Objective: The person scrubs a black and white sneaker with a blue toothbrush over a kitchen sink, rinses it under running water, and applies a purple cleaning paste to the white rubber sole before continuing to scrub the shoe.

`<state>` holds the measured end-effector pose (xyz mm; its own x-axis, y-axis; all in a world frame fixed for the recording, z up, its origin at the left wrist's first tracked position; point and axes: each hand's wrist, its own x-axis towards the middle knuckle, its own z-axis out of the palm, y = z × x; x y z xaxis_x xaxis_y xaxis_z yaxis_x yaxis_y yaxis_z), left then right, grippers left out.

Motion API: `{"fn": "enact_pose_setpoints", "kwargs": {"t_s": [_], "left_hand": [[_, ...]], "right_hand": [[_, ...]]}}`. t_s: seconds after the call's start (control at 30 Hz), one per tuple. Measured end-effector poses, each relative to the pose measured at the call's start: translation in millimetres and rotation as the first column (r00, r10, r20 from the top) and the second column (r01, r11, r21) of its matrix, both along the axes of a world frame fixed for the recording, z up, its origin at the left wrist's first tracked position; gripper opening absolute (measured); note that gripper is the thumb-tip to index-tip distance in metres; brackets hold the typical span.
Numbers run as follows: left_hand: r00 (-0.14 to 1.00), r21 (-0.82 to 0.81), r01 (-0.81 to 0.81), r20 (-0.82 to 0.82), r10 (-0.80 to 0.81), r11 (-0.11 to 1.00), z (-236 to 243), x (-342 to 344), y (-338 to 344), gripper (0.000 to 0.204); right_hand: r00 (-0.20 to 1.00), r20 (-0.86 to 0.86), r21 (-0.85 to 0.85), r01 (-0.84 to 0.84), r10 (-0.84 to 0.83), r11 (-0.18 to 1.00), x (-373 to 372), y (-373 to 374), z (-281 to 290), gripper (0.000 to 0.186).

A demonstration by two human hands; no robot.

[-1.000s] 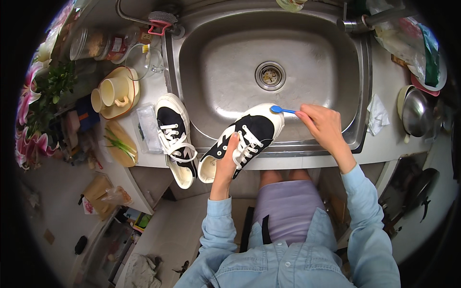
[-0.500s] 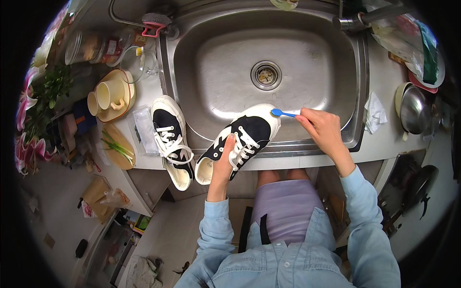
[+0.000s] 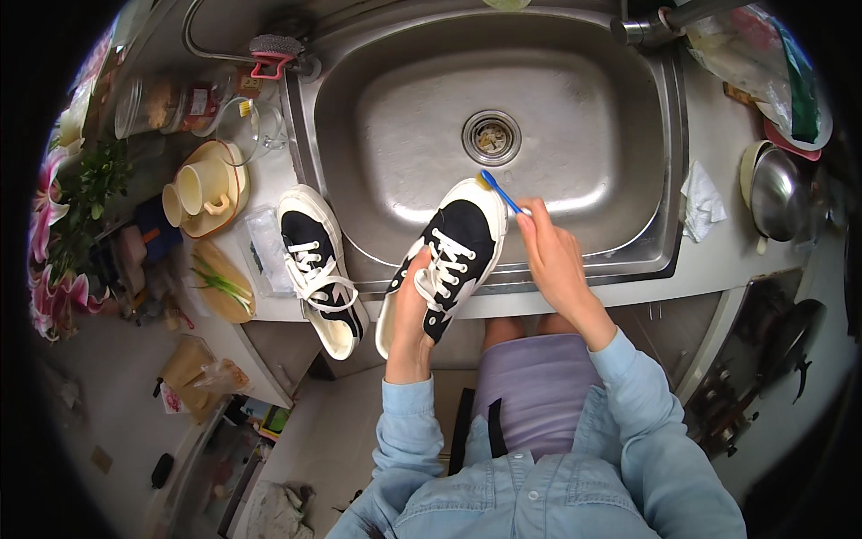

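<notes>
Kitchen counter in white [image 3: 718,153], fitted with a rectangular stainless-steel sink [image 3: 575,144] having a round metal drain [image 3: 491,136]; a crumpled white cloth or paper [image 3: 703,202] lies to the right of the basin. Subject of the work: a black canvas low-top sneaker with white laces and a white rubber toe [image 3: 465,225], located at the front rim of the sink, its toe over the basin and its heel toward the person. Whether it rests on the rim or is lifted cannot be determined. Left hand [image 3: 411,296]: thumb laid along the side of this sneaker near the laces, gripping it; the remaining fingers are largely hidden. Right hand [image 3: 554,256]: fingers closed in a pinch on the end of a slim blue toothbrush [image 3: 500,189], whose yellowish bristles appear to meet the tip of the toe. A matching black-and-white canvas sneaker [image 3: 307,225] stands untouched to the left, beside the sink, its heel projecting past the counter's front edge. Assessment: the step in hand is judged to be brushing the rubber toe. The next move would call for short strokes along that edge, bristles kept flat to the rubber, with the left grip firm enough that the toe does not swing under pressure.
</notes>
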<state>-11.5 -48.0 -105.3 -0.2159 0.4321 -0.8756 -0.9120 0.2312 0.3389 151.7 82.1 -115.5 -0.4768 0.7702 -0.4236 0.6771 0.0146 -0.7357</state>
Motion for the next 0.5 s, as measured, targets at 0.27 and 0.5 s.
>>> {"fn": "enact_pose_setpoints", "kwargs": {"t_s": [0.27, 0.5], "left_hand": [[0.962, -0.002, -0.216, 0.170, 0.213, 0.976, -20.9, -6.3, -28.7, 0.032], [0.955, -0.032, -0.247, 0.162, 0.249, 0.968, -6.7, -6.0, -19.6, 0.027]], "right_hand": [[0.993, -0.109, -0.129, 0.031, -0.045, 0.991, 9.3, -27.1, 27.6, 0.055], [0.951, -0.288, 0.027, 0.122, -0.109, 0.992, 2.5, -51.5, 15.7, 0.053]]}}
